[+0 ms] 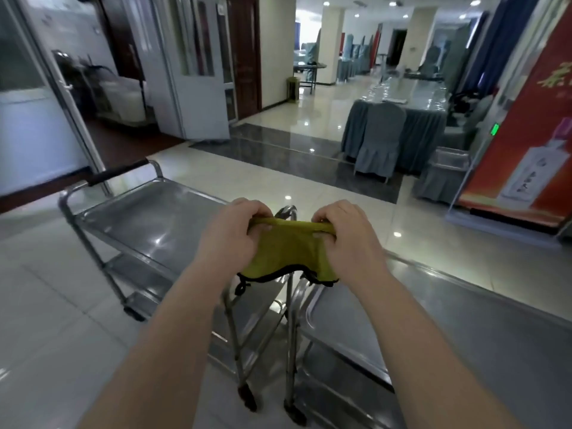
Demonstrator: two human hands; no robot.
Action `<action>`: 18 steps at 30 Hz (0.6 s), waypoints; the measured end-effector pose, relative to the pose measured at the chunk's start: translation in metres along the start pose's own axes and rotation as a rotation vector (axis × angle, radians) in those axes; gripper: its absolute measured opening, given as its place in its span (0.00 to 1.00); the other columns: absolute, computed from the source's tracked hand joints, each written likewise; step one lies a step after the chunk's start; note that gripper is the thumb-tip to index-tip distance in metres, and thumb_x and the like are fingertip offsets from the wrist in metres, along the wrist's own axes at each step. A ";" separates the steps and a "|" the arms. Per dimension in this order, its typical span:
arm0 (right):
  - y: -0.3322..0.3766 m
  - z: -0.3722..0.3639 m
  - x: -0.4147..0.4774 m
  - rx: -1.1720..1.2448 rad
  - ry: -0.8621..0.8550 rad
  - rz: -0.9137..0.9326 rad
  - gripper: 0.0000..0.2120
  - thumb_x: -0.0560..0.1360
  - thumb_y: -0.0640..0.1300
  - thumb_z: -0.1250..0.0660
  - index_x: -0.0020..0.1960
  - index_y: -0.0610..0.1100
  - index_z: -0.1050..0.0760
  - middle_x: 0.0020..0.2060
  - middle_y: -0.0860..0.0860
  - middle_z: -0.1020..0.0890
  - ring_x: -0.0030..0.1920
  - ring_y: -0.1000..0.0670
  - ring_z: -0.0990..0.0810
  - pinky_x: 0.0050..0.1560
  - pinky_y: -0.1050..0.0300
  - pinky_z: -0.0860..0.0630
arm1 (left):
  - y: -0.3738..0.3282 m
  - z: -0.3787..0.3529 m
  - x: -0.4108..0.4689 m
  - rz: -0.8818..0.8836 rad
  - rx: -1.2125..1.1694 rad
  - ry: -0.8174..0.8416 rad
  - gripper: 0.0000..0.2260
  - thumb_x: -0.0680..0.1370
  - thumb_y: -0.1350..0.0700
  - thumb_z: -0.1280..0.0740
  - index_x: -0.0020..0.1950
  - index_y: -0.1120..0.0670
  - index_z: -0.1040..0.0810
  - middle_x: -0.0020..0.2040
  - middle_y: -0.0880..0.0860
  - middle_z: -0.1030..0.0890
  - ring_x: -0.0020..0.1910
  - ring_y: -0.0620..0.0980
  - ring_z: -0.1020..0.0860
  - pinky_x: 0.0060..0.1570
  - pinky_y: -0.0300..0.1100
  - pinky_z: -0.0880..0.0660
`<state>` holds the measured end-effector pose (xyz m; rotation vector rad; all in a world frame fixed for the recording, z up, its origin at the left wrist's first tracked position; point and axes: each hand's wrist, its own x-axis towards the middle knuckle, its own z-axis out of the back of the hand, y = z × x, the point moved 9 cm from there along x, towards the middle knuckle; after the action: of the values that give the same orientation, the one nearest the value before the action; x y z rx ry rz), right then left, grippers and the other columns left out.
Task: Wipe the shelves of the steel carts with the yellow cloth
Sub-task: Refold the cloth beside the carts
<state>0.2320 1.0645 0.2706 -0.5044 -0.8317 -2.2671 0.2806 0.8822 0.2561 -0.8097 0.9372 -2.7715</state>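
Note:
A yellow cloth [289, 247] with a dark stitched hem hangs stretched between my two hands, held in the air above the gap between two steel carts. My left hand [230, 235] grips its left top corner, and my right hand [346, 238] grips its right top corner. The left steel cart [148, 221] has a bare shiny top shelf, lower shelves and a black-gripped handle at its far end. The right steel cart [433, 311] shows its top shelf at lower right, close beside the first cart.
Glossy tiled floor [46, 320] surrounds the carts. An open white door [198, 82] and a glass partition stand at the left. Chairs and a table in grey-blue covers [393, 128] are ahead on the right, beside a red banner stand [532, 144].

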 end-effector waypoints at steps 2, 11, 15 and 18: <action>0.014 -0.014 0.025 0.003 0.040 0.097 0.10 0.73 0.33 0.34 0.49 0.46 0.23 0.47 0.51 0.24 0.51 0.49 0.28 0.55 0.50 0.30 | 0.012 0.017 0.007 0.022 0.079 -0.045 0.09 0.75 0.58 0.32 0.49 0.43 0.22 0.48 0.44 0.22 0.49 0.45 0.26 0.45 0.38 0.32; 0.075 -0.116 0.090 0.283 0.151 0.288 0.13 0.69 0.31 0.36 0.46 0.46 0.21 0.44 0.54 0.24 0.48 0.56 0.33 0.55 0.52 0.30 | 0.090 0.091 -0.015 0.262 0.313 -0.336 0.08 0.77 0.58 0.34 0.49 0.45 0.21 0.46 0.42 0.26 0.48 0.44 0.29 0.50 0.44 0.30; 0.130 -0.178 0.106 0.362 0.184 0.328 0.13 0.69 0.30 0.36 0.45 0.46 0.22 0.42 0.56 0.27 0.45 0.61 0.39 0.52 0.57 0.34 | 0.150 0.136 -0.033 0.383 0.348 -0.401 0.07 0.77 0.57 0.34 0.48 0.44 0.22 0.44 0.40 0.27 0.46 0.43 0.29 0.46 0.40 0.34; 0.178 -0.225 0.127 0.391 0.211 0.358 0.15 0.69 0.30 0.37 0.45 0.48 0.22 0.42 0.59 0.29 0.45 0.59 0.38 0.49 0.60 0.35 | 0.204 0.181 -0.040 0.434 0.354 -0.429 0.07 0.77 0.56 0.32 0.47 0.41 0.22 0.44 0.39 0.26 0.46 0.41 0.29 0.43 0.35 0.35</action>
<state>0.2383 0.7511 0.2522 -0.2071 -0.9596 -1.7401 0.3946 0.6318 0.2391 -0.9478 0.4567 -2.1761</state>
